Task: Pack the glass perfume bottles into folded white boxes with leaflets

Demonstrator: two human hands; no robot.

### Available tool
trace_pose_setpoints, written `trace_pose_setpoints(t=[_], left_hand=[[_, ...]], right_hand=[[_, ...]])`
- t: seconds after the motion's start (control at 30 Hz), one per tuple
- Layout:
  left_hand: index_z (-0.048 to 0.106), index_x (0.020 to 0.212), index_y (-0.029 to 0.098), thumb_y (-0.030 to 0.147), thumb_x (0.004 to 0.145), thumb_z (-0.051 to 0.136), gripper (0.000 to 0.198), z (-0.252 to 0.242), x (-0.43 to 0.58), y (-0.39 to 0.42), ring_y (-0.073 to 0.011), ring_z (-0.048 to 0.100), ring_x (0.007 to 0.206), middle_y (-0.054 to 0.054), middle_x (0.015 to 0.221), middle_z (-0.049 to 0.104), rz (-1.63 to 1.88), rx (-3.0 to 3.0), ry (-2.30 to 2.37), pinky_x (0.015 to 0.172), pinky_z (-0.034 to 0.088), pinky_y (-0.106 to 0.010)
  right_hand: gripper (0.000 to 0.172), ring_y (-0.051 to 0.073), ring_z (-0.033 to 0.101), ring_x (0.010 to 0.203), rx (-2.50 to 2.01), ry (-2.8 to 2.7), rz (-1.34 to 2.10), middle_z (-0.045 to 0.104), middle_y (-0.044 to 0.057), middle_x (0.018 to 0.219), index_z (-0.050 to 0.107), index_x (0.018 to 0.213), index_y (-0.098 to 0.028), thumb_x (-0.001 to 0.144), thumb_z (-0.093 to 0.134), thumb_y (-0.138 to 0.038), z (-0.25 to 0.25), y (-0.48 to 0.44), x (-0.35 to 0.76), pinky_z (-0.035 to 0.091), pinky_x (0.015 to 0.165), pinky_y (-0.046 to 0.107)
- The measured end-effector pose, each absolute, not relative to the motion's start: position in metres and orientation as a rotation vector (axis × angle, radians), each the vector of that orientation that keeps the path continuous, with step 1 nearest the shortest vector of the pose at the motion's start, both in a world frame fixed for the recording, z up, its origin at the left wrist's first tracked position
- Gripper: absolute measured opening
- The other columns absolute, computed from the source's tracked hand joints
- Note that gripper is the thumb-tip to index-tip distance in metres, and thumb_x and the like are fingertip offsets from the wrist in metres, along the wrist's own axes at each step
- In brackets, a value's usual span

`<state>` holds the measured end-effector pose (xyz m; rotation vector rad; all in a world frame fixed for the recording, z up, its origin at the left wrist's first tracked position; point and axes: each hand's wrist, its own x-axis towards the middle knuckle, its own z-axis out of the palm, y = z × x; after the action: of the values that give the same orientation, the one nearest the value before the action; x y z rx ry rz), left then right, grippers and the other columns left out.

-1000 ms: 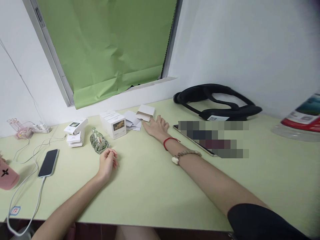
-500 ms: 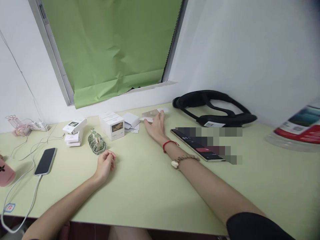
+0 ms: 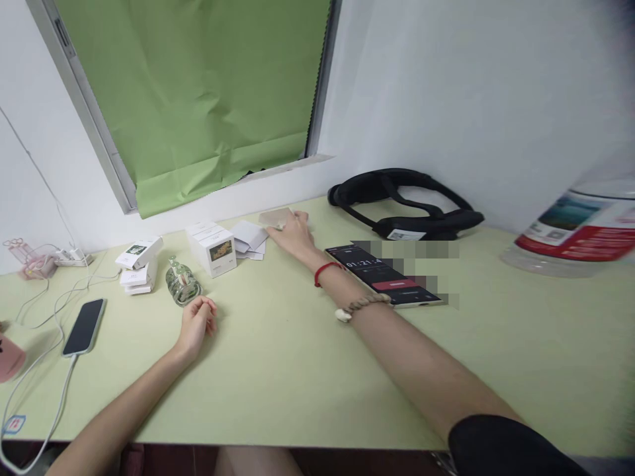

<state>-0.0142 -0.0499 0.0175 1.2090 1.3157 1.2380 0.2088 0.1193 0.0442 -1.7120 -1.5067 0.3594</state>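
Observation:
Near the back of the table, my right hand reaches over a thin, greyish see-through plastic piece. Its thumb points left and its fingers bend over the piece, apparently gripping it; their undersides are hidden. Left of this hand lie some folded white papers. My left hand rests on the table with its fingers loosely curled in, and nothing shows in them. Just behind it is a green-tinted clear glass bottle. A white box with a picture on its front stands behind the bottle.
Small white boxes are stacked at the left. A phone is on a charging cable near a pink cup. Another phone showing a timer lies beside my right forearm, before a black headset. A large clear bottle stands at right.
The view has shifted a little to the right. My right hand's fingers have drawn in over the plastic piece, covering the white bit beside it. My left hand stays in place.

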Motion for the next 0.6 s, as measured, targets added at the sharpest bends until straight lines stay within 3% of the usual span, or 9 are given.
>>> trace_pose_setpoints(t=[0.2, 0.43, 0.6], left_hand=[[0.049, 0.068, 0.018, 0.038, 0.062, 0.053, 0.021, 0.019, -0.014, -0.050, -0.0059, 0.043, 0.041, 0.005, 0.057, 0.046, 1.221, 1.257, 1.333, 0.036, 0.030, -0.016], [0.054, 0.084, 0.017, 0.035, 0.073, 0.054, 0.021, 0.022, -0.014, -0.055, -0.0060, 0.043, 0.047, 0.005, 0.063, 0.047, 1.220, 1.456, 1.382, 0.042, 0.035, -0.017], [0.054, 0.115, 0.021, 0.032, 0.080, 0.057, 0.037, 0.022, -0.010, -0.065, -0.0077, 0.054, 0.064, -0.003, 0.096, 0.061, 1.251, 1.862, 1.433, 0.052, 0.044, -0.017]], right_hand=[[0.044, 0.033, 0.055, 0.111, -1.779, -1.688, 0.165, 0.054, 0.022, 0.123, 0.061, 0.114, -0.006, 0.085, 0.051, -0.037, 0.098, 0.104, 0.212, 0.045, 0.093, 0.039], [0.032, 0.028, 0.062, 0.085, -1.845, -2.037, 0.205, 0.066, 0.013, 0.086, 0.067, 0.084, -0.014, 0.083, 0.058, -0.045, 0.162, 0.023, 0.212, 0.044, 0.069, 0.032], [0.039, 0.020, 0.058, 0.067, -1.656, -2.322, 0.389, 0.062, 0.006, 0.073, 0.064, 0.078, -0.015, 0.085, 0.056, -0.053, 0.177, -0.013, 0.205, 0.038, 0.059, 0.028]])
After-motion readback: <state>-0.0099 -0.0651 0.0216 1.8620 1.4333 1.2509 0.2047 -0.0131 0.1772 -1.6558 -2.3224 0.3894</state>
